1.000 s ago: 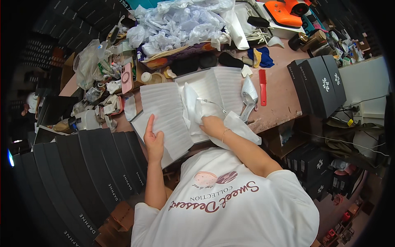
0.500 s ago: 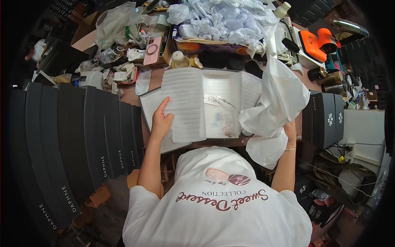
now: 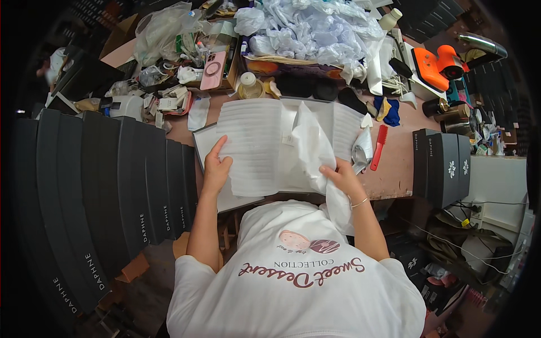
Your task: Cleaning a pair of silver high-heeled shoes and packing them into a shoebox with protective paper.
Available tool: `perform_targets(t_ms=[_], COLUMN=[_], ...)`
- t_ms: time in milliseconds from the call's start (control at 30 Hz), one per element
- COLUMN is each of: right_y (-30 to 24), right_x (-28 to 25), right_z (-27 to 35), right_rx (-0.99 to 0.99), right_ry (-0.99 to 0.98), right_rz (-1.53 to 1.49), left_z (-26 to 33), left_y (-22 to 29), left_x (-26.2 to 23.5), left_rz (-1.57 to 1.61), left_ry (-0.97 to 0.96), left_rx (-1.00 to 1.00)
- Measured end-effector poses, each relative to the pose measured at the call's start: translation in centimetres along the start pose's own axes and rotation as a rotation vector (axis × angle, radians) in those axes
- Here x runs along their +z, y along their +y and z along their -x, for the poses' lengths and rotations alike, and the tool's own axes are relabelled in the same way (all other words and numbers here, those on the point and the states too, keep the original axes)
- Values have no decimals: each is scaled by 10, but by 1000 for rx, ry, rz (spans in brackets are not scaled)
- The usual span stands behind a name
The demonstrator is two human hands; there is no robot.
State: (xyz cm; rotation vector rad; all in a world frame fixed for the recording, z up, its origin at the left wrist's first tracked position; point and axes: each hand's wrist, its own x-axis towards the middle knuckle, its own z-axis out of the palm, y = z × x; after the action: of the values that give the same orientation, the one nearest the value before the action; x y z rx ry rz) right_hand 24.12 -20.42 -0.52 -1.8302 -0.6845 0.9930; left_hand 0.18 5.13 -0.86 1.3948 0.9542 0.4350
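A white open box (image 3: 288, 105) lies in front of me, with a ribbed white foam sheet (image 3: 249, 146) folded out over its left side and another foam flap (image 3: 345, 130) on the right. At the left sheet's edge is my left hand (image 3: 216, 170), index finger stretched along it and thumb apart; its other fingers are partly hidden. My right hand (image 3: 345, 181) pinches a crumpled sheet of white tissue paper (image 3: 313, 143), which hangs over the box's inside and down toward my shirt. A small label (image 3: 287, 139) shows inside the box; the tissue hides much else.
Black boxes (image 3: 132, 180) stand in a row at left, more black boxes (image 3: 442, 169) at right. A red comb (image 3: 380, 147) lies on the table (image 3: 394, 174). Behind are a bin of crumpled paper (image 3: 315, 34), a bottle (image 3: 250, 84), a pink phone (image 3: 213, 70) and an orange device (image 3: 437, 66).
My right hand has moved left with the tissue paper, from beside the box to over it. The red comb and blue cloth now show. My left hand has barely moved.
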Motion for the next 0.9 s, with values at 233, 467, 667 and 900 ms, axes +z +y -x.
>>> perform_targets(t_ms=[233,467,667,900], right_y=[26,56,62,54], right_x=[35,35,44,61], right_z=[-49,-132,-135,-134], right_rx=[-152,-126,-127,-1], right_ry=[-445,39,-83,-191], right_rz=[609,664,722,914], left_z=[-3,9,14,9], left_y=[-2,-14,-32,-45], left_x=[14,11,9,11], left_rz=[5,35,36,-44], left_ry=[28,48,74,97], left_rx=[62,-63,-111,-74])
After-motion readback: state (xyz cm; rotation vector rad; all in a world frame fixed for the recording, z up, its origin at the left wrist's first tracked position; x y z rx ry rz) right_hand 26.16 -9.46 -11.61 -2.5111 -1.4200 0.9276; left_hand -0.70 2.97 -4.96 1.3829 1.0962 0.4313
